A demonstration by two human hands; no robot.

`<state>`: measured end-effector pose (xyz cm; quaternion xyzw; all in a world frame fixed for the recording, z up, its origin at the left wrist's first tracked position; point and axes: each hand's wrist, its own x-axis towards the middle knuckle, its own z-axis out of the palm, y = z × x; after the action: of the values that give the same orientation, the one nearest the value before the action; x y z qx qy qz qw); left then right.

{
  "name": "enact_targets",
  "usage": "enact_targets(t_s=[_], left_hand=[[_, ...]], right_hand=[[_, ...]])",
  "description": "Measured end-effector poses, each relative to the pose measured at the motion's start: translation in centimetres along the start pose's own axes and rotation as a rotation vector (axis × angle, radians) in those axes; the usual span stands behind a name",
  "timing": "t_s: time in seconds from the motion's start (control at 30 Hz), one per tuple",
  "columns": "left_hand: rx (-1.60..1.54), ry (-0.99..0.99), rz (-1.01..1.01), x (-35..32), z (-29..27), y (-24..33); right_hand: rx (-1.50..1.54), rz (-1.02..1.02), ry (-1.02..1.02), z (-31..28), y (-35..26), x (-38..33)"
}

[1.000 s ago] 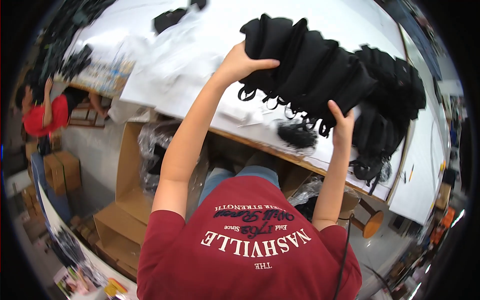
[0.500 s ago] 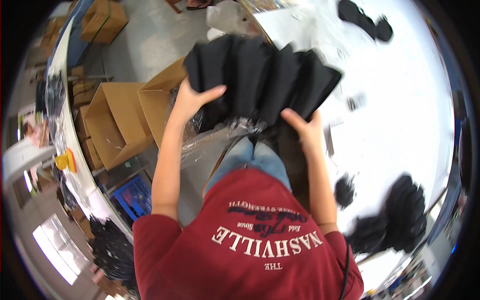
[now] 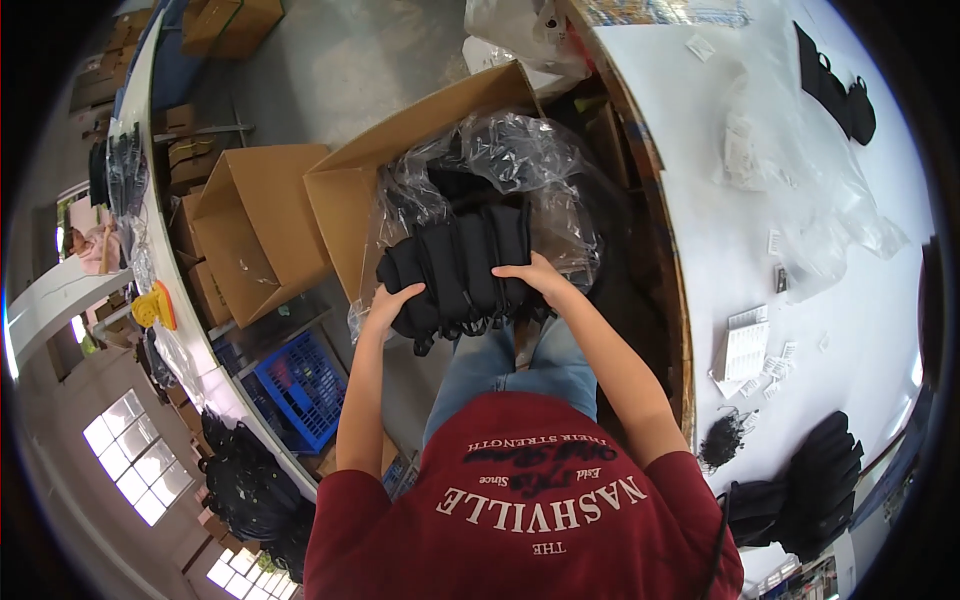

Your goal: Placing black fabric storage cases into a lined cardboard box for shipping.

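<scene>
A row of black padded garments with thin straps, which look like stacked bras (image 3: 460, 262), is gripped between my two hands. My left hand (image 3: 388, 302) holds its left end, thumb on top. My right hand (image 3: 538, 278) clasps the right end the same way. Under and beyond the bras is an open cardboard box (image 3: 342, 190) lined with a clear plastic bag (image 3: 525, 150). More black fabric (image 3: 460, 183) lies inside the bag. The undersides of the bras and my fingers beneath them are hidden.
A second open carton (image 3: 265, 215) stands left of the lined box, with a blue plastic crate (image 3: 300, 390) nearer me. To the right, a white table (image 3: 700, 300) bears paper tags (image 3: 745, 350), clear plastic (image 3: 810, 210) and black garment piles (image 3: 815, 490). Its edge runs beside my right arm.
Both hands have brought the black bras left and nearer me, down from above the table's corner to over the lined box. The stack now looks more compact, and the bag's opening shows.
</scene>
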<state>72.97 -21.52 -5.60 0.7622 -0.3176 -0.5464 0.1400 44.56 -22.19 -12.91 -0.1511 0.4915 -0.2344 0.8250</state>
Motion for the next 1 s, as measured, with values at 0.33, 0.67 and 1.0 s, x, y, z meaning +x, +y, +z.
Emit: enact_targets(t_s=[0.33,0.67,1.0], left_hand=[[-0.138,-0.166,-0.214,8.3,1.0,-2.8],[-0.106,-0.086,-0.398,13.4,4.7,-2.0],[-0.179,-0.331,-0.366,24.5,7.6,-10.1]], right_hand=[[0.029,0.126,-0.036,-2.4,1.0,6.5],[-0.067,0.29,0.067,-6.1,1.9,12.6],[-0.15,0.174,0.407,-7.6,5.9,18.7]])
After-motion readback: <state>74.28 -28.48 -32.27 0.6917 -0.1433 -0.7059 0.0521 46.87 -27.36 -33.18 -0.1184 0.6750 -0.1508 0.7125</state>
